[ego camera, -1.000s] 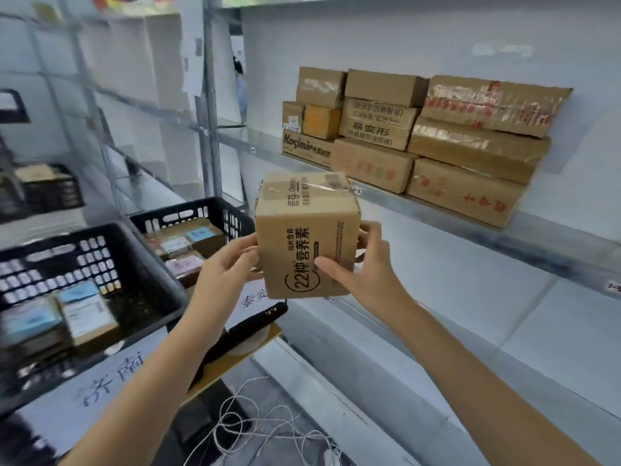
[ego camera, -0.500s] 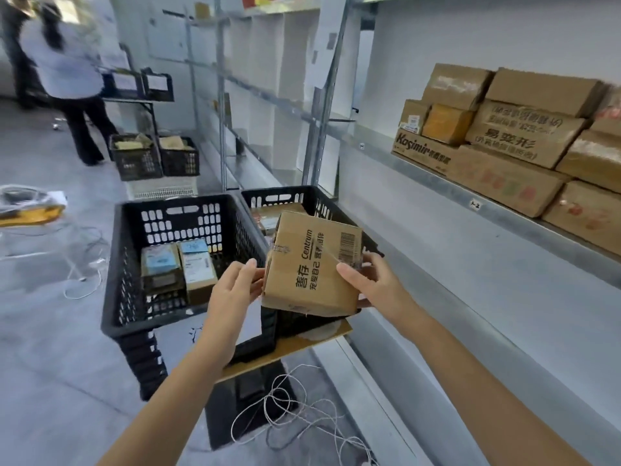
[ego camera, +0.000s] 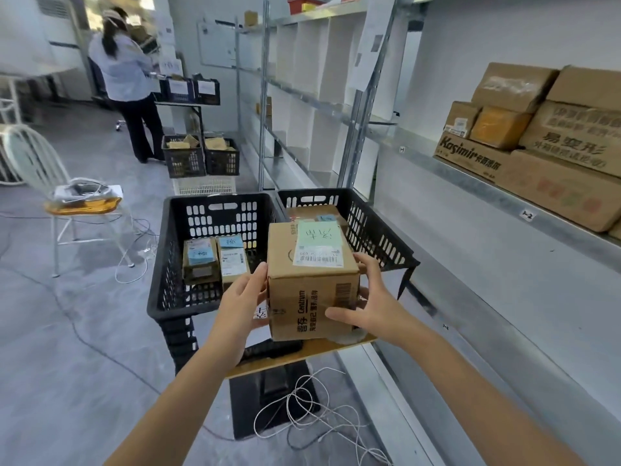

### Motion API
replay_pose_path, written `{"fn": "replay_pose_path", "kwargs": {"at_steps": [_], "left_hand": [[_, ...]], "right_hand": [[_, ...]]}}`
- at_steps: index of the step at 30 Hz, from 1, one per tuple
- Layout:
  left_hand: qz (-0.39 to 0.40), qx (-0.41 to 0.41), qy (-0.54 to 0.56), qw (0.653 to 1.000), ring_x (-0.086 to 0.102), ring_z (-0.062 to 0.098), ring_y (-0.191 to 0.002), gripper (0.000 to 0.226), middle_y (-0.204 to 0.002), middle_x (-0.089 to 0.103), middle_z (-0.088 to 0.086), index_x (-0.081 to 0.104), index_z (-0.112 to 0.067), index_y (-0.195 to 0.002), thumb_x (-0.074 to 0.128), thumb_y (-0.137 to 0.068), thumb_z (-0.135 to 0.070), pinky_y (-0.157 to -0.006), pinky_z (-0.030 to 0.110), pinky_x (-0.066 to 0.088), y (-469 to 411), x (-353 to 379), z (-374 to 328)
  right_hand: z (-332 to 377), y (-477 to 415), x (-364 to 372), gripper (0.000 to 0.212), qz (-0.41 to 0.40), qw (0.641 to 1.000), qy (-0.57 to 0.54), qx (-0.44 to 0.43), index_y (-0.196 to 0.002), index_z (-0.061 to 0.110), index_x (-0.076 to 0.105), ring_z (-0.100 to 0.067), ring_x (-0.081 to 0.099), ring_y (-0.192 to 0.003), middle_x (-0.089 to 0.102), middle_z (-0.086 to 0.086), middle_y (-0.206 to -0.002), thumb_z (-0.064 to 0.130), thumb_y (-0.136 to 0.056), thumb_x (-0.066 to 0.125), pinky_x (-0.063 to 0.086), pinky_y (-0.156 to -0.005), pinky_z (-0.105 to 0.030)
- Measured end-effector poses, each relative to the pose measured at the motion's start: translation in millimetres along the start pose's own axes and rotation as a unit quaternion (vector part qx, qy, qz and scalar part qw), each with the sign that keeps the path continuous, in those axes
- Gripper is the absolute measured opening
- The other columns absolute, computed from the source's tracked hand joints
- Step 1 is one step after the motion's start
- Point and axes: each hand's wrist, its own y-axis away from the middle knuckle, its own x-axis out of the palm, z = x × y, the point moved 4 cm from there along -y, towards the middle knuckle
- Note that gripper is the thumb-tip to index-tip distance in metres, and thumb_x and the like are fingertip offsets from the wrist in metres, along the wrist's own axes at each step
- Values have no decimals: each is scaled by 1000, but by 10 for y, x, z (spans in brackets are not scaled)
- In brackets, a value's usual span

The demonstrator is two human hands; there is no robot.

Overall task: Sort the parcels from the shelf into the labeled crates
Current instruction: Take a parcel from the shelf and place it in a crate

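We clamp the parcel (ego camera: 312,294) between our left hand (ego camera: 240,306), pressed flat, and right hand (ego camera: 374,309), fingers (ego camera: 368,265) curled round its corner, label (ego camera: 317,243) facing up above the grip, underside hidden.

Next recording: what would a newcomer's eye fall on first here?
A cardboard box with a green handwritten label sits centre frame, held between the left hand and right hand, in front of two black crates holding small parcels. At right, stacked cartons fill the shelf. Another person stands far back left.
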Motion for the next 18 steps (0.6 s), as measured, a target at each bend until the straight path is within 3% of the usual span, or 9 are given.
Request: {"fn": "replay_pose_path", "kwargs": {"at_steps": [4,7,11,13,16,18], "left_hand": [[15,-6,5,1000,62,18,-113,49,-115,69,-1,62,-18,-112,59,-86,-60,-88,56,55,29,-10,39],[25,10,17,999,63,22,-113,38,-115,67,4,60,-16,-107,65,-88,-48,-85,56,57,46,32,58],[50,48,4,998,62,16,-115,40,-117,68,-4,62,-21,-108,69,-82,-50,-92,53,53,81,117,69],[67,68,-11,995,62,15,-115,46,-119,67,-10,63,-24,-110,72,-78,-56,-92,50,52,85,138,56],[75,84,-9,994,63,17,-114,50,-118,68,-8,62,-25,-113,74,-77,-57,-88,45,54,59,125,14],[69,92,-1,993,64,17,-113,53,-117,69,-6,61,-25,-117,75,-76,-57,-91,50,55,33,96,-26]], "right_hand": [[22,22,39,65,19,997,-77,-14,-137,43,18,-8,49,-127,33,16,-145,66,-85,50,48,-105,-36],[-7,-1,2,57,-34,991,-130,0,-127,35,31,-5,54,-120,48,7,-135,74,-86,35,51,-101,-38],[-92,-35,-66,31,-140,963,-216,86,-104,19,42,-17,66,-106,66,-5,-117,50,-100,47,52,-81,-32],[-126,-37,-84,31,-156,952,-243,105,-105,19,43,-17,68,-100,69,-7,-113,47,-97,55,51,-75,-30],[-86,-30,-102,42,-133,952,-261,92,-125,25,48,-15,70,-100,74,0,-109,49,-93,60,52,-85,-33],[-27,-37,-111,53,-98,961,-250,68,-136,30,51,-14,69,-107,75,6,-110,50,-88,62,50,-96,-36]]}}
